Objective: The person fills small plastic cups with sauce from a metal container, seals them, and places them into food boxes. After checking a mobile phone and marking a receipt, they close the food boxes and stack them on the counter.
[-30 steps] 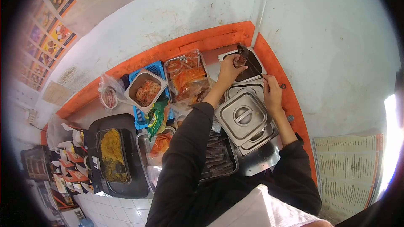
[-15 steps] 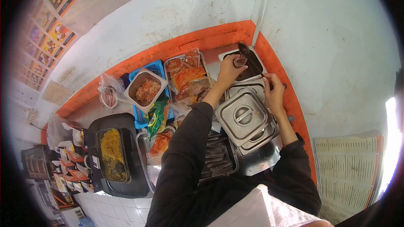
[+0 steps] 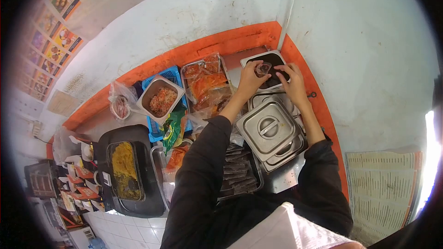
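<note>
My left hand [image 3: 250, 81] is closed around a small clear plastic cup [image 3: 263, 68] with dark contents, held above a steel container [image 3: 282, 60] of dark liquid. Just to the right, my right hand [image 3: 294, 84] reaches over the container's near right side. Its fingers are bent and apart, pointing toward the cup, and I see nothing between them. A thin dark ladle handle [image 3: 272, 93] lies across the near side of the container, passing by my right wrist, with a looped end at the orange ledge. Closer to me, steel lids [image 3: 269, 125] with handles are stacked.
Left of the container, a tray holds bagged orange food [image 3: 203, 85]. Beyond it, a steel pan [image 3: 159, 97] of shredded food sits on a blue basket [image 3: 152, 131]. A tray of dark packets [image 3: 238, 170] lies near my body. A black-rimmed tray [image 3: 143, 170] holds yellow food.
My right hand has let go of the ladle and moved up and left toward the cup. The ladle has come down from above the cup to lie across the container's near side.
</note>
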`<state>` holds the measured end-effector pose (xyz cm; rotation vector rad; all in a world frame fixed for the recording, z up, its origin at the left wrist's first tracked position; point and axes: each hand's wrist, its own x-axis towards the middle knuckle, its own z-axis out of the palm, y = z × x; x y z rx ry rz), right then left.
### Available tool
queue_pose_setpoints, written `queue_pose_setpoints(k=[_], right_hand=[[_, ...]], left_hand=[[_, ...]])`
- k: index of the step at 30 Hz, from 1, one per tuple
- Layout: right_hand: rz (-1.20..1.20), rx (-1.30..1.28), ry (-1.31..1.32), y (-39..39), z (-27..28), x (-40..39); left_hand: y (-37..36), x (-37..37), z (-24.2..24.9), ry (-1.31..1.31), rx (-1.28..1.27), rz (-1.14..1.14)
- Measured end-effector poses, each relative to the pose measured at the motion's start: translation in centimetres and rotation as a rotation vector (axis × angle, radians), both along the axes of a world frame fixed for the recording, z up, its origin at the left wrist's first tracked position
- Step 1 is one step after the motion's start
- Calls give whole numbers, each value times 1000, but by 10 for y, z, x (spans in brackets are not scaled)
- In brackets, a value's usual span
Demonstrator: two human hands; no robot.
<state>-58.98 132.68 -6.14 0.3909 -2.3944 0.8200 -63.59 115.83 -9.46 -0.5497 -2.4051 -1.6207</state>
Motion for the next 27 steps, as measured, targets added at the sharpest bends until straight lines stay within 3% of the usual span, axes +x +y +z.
queue_pose_setpoints(k=[1,4,14,20,22,25,27], right_hand=[[99,-141,-32,-4,4,-2],[201,-189,-123,-10,5,-6],[192,-100,-264,-7,1,-13],[218,-220,-220,-4,-1,-23],[224,-217,-239,-2,2,-24],[259,-251,-263,1,5,-25],[249,-281,-298,5,1,-27]], left_hand=[[1,-1,-4,9,0,-7],[7,-5,-12,6,154,-39],[8,-4,-16,35,22,7],[-4,-8,-19,-26,137,-81],[-12,-15,-23,-180,194,-127],[-18,-21,-24,-169,367,-168],[-20,-22,-20,-160,346,-147]])
